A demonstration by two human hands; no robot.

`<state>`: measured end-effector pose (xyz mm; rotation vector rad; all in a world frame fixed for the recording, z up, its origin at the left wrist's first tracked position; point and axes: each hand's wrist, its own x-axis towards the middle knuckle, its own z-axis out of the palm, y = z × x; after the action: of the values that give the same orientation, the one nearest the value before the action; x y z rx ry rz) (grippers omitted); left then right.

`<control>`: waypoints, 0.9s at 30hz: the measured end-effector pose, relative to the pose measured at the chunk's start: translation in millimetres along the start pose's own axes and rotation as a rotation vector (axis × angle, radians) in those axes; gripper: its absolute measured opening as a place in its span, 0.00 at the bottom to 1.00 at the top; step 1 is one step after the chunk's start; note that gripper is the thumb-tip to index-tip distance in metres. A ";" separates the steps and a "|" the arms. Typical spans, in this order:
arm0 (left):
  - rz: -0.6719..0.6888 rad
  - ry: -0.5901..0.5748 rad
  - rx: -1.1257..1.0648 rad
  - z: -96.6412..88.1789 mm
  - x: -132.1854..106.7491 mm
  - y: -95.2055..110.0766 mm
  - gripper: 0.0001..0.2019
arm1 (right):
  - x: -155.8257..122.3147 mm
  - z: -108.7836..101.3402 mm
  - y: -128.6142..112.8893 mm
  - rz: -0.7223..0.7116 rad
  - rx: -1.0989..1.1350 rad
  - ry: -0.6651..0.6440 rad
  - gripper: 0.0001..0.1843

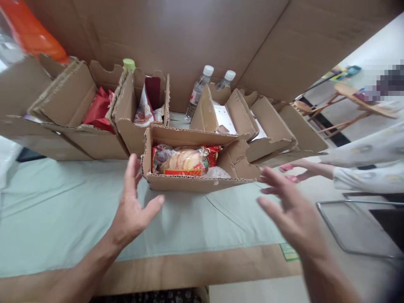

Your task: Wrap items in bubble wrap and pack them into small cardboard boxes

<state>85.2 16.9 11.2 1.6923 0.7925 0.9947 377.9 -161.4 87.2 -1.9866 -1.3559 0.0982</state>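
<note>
A narrow cardboard box (202, 182) lies crosswise on the pale green cloth in front of me. Inside it is a clear and red food packet (186, 160), with some crumpled clear plastic beside it. Beside the box's left end is my left hand (134, 206), thumb and fingers apart, holding nothing; whether a fingertip touches the cardboard I cannot tell. My right hand (288, 206), slightly blurred, hangs off the box's right end with fingers spread and nothing in them.
Behind stands a row of cardboard boxes (202, 111) holding a red packet (98, 108) and other packs. Two water bottles (197, 90) stand among them, before a tall cardboard panel (176, 38). Another person's hand (304, 168) reaches in from the right, near a metal-framed chair (328, 223).
</note>
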 end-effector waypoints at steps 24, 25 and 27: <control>-0.052 -0.099 0.067 -29.0 -114.1 34.1 0.45 | -116.9 83.1 -56.4 0.254 0.435 0.176 0.24; -0.079 -0.055 0.080 -35.7 -119.8 29.8 0.44 | -118.5 89.7 -58.6 0.239 0.441 0.123 0.24; -0.116 0.010 0.109 -49.1 -124.4 21.1 0.42 | -110.9 105.3 -64.5 0.194 0.466 0.071 0.26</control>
<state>-13.6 -75.6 9.1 1.7139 0.9557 0.8948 232.2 -188.0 12.2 -1.6989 -0.9829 0.3934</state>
